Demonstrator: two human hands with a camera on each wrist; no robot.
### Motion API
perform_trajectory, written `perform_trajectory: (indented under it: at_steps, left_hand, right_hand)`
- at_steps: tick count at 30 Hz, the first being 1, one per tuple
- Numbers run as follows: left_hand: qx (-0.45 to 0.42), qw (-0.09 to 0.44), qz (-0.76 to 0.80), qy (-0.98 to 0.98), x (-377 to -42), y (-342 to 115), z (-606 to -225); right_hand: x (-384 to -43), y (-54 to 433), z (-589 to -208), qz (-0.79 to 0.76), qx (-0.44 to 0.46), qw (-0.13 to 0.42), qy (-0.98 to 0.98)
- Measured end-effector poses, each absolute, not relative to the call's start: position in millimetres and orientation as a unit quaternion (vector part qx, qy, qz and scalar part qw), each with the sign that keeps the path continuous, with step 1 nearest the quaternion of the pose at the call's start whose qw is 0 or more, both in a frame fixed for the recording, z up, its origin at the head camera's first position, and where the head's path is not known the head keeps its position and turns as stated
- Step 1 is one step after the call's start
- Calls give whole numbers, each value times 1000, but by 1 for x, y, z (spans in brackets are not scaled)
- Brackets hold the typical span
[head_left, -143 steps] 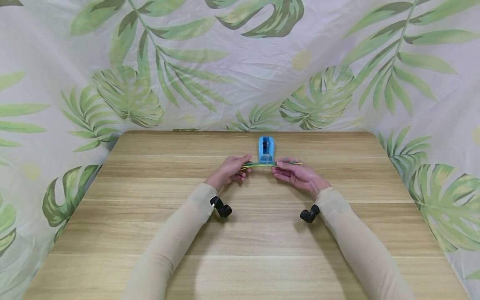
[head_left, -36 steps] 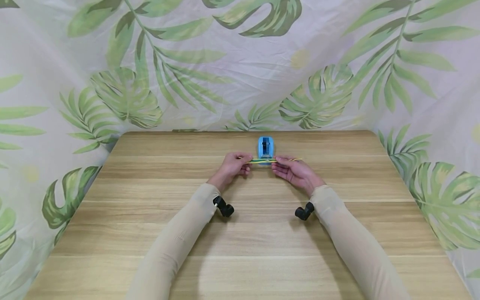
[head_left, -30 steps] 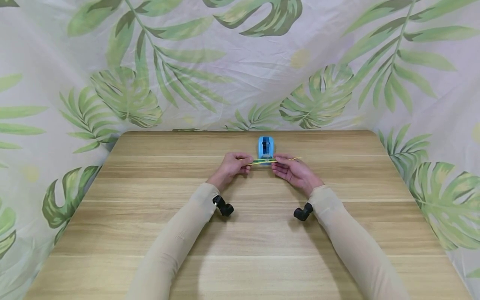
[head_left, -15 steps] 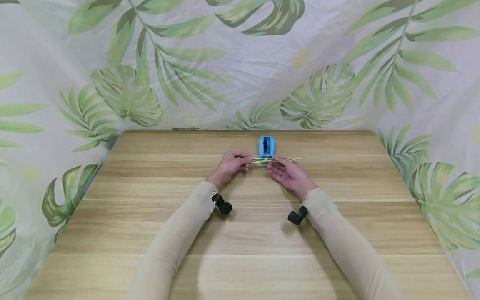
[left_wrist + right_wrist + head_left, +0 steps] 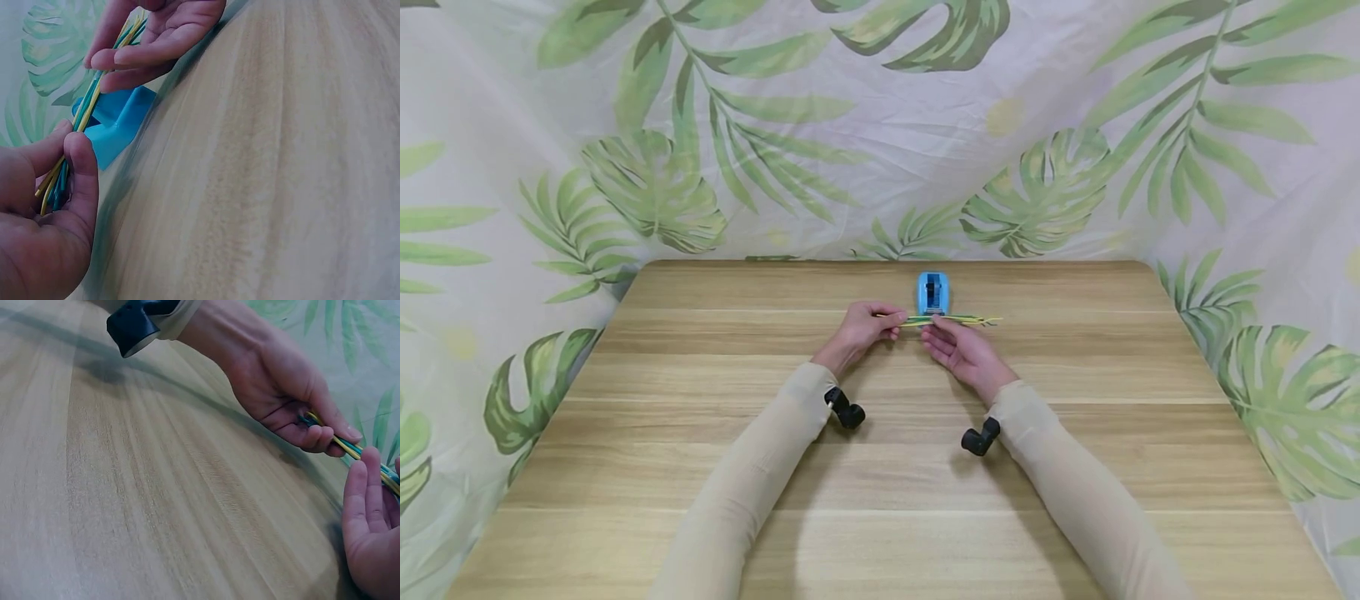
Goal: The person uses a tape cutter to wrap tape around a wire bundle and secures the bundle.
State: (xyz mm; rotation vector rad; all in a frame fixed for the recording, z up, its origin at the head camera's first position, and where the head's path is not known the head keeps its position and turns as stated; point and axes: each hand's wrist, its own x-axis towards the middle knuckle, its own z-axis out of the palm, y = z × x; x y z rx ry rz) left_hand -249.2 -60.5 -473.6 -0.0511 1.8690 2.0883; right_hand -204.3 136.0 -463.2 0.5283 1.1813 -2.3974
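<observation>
A bundle of thin green and yellow wires [image 5: 917,320] is held level between both hands, above the table. My left hand [image 5: 861,332] pinches its left end between thumb and fingers; in the left wrist view the loose wire ends [image 5: 53,187] poke out into the palm. My right hand [image 5: 966,354] pinches the bundle near its middle, thumb on top and the other fingers fairly straight below. To the right of that hand the wires stick out freely. Directly behind the bundle stands a blue tape dispenser [image 5: 933,287], its front partly hidden by the wires and right hand.
The wooden table [image 5: 895,533] reaches back to a leaf-print cloth [image 5: 820,167]. Each forearm bears a black wrist camera, the left one [image 5: 846,410] and the right one [image 5: 981,437], close above the tabletop.
My right hand has slid left along the wires to near their middle, baring more of their right end. My left hand stays about where it was, and so does the dispenser.
</observation>
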Motion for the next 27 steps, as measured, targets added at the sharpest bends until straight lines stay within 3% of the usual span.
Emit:
perform_trajectory:
  at_steps: [20,27]
  left_hand:
    - [3,169,666,726,-252,-63,-466]
    - [52,132,550,823,-264,-65,-455]
  right_hand:
    - [-209,129,-464,-860,212,181,427]
    - [-209,129,-463,-861,221,185,420]
